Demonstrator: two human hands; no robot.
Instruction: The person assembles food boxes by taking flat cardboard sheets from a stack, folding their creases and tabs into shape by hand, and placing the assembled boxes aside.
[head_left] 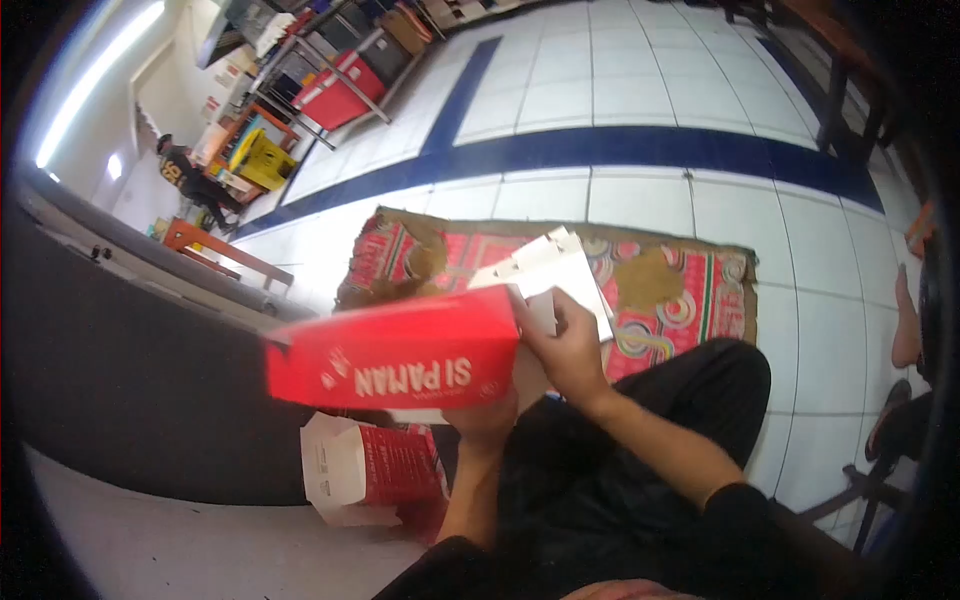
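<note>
A red cardboard food box [400, 350] printed "SI PAMAN", the lettering upside down from here, is held up in front of me. My left hand [485, 418] grips it from below at its near right part, the fingers mostly hidden by the box. At the right end, my right hand [568, 345] is closed, thumb and fingers pinching the box end by a white flap [541, 312]. Behind the box, flat white cardboard pieces [562, 278] lie stacked on a worn, printed cardboard mat [725, 295]. Low at the left sits another red-and-white box [390, 465] with its white flaps spread.
A dark panel [150, 370] stands close on my left. Beyond the tiled floor [640, 90] are a metal rack with a red crate [342, 92], a yellow container [262, 158] and a person [188, 178]. Someone's bare foot [906, 335] shows at the right.
</note>
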